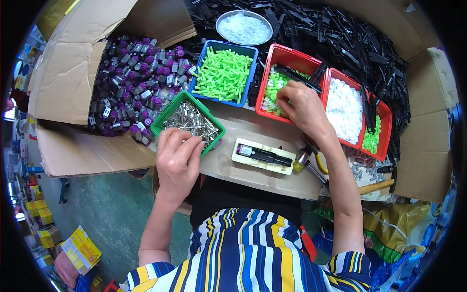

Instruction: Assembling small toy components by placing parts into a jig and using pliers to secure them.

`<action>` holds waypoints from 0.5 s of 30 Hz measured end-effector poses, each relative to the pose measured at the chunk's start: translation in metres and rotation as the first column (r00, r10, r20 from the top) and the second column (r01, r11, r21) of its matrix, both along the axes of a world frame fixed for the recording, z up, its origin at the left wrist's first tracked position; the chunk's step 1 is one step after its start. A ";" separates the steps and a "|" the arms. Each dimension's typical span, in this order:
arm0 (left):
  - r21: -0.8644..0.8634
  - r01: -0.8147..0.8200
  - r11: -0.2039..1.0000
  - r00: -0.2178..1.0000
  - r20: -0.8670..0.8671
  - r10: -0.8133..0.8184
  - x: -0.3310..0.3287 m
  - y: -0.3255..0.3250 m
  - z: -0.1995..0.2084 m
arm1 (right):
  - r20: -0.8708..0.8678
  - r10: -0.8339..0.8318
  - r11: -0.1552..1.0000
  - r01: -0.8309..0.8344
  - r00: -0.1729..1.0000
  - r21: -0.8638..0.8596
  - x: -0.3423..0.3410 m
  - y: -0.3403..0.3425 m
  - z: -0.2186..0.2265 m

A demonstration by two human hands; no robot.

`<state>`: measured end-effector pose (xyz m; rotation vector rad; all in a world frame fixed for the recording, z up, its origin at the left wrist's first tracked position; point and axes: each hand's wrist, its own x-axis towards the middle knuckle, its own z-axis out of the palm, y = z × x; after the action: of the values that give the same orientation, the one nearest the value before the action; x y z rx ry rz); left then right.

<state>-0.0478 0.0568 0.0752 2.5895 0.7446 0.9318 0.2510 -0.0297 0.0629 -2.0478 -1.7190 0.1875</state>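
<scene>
My left hand [177, 158] rests at the near rim of a green bin [165, 117] full of small metal pins, fingers curled among the pins. My right hand [301, 107] reaches into a red bin [292, 56] of light green and white small parts, fingers bent down into them; what it holds, if anything, is hidden. Between my hands lies a cream jig plate [262, 155] carrying a black part with a purple end.
A blue bin [224, 73] holds green plastic pieces. A second red bin [355, 112] holds white and green parts. A metal bowl [243, 27] of white bits stands behind. Purple-and-grey components [131, 82] fill the left box; black plastic strips [350, 44] pile at right. Pliers [311, 163] lie nearby.
</scene>
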 end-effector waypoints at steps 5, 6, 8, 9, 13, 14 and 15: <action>-0.037 0.056 0.998 0.990 -0.125 -0.061 -0.009 -0.027 -0.005 | -0.134 -0.014 0.987 0.035 0.991 0.160 -0.007 -0.017 0.014; 0.001 0.084 0.996 0.984 -0.158 -0.083 -0.011 -0.033 -0.011 | -0.173 -0.043 0.985 0.071 0.984 0.157 -0.011 -0.022 0.019; -0.024 0.027 0.999 0.976 -0.216 -0.032 -0.013 -0.047 -0.020 | -0.211 -0.057 0.986 0.088 0.976 0.139 -0.016 -0.030 0.024; -0.048 -0.028 0.998 0.963 -0.271 0.014 -0.015 -0.051 -0.023 | -0.215 -0.048 0.987 0.080 0.975 0.142 -0.019 -0.033 0.023; 0.027 -0.022 0.999 0.993 -0.119 0.025 -0.016 -0.037 -0.010 | -0.257 -0.065 0.984 0.105 0.964 0.146 -0.028 -0.049 0.021; 0.043 -0.040 0.998 0.995 -0.085 0.044 -0.014 -0.027 -0.006 | -0.241 -0.071 0.979 0.114 0.968 0.169 -0.030 -0.050 0.021; 0.005 -0.108 0.994 0.983 -0.147 0.108 -0.012 -0.021 -0.002 | -0.225 -0.078 0.974 0.123 0.971 0.192 -0.032 -0.051 0.022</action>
<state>-0.0596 0.0358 0.0736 2.6600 0.9329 0.7746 0.2189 -0.0812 0.0850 -1.8838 -1.4367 0.1849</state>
